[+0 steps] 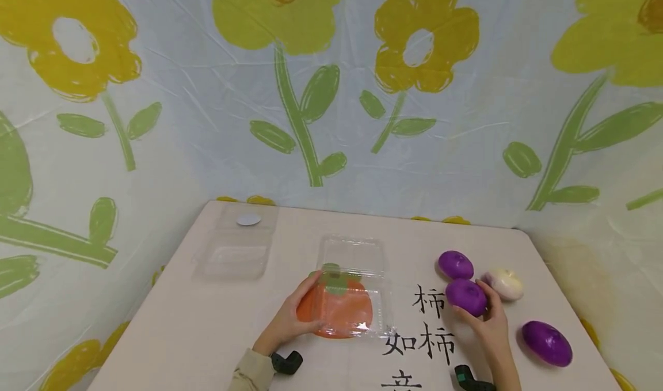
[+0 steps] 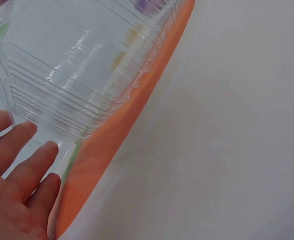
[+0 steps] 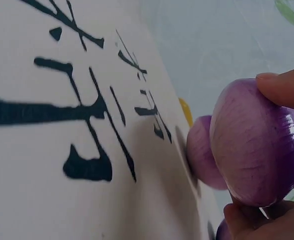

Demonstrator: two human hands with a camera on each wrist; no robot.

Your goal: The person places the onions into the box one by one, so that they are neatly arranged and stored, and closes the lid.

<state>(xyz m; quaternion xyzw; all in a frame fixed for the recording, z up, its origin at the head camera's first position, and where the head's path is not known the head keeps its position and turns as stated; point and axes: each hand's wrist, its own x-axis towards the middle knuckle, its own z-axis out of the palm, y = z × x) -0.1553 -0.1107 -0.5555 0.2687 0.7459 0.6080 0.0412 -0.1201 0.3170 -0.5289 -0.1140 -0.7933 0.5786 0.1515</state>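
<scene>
A clear plastic clamshell box [image 1: 380, 313] stands in the middle of the table, its lid [image 1: 354, 250] swung back and an orange persimmon print showing through. My left hand [image 1: 292, 316] holds the box's left side, thumb at the front and fingers farther back. In the left wrist view, fingertips [image 2: 49, 147] rest at its ridged corner. My right hand [image 1: 489, 316] grips a purple onion [image 1: 465, 297] between thumb and fingers. Behind this onion lies a second purple onion [image 1: 456, 264]; a pale onion [image 1: 505, 283] sits just right of it.
Another purple onion [image 1: 546, 343] lies near the table's right side. A second clear box [image 1: 233, 258], lid open with a white oval on it, stands at the back left. Black characters [image 1: 434, 342] are printed on the pale tabletop [image 1: 181, 333]. A flower-print cloth [image 1: 331, 120] surrounds the table.
</scene>
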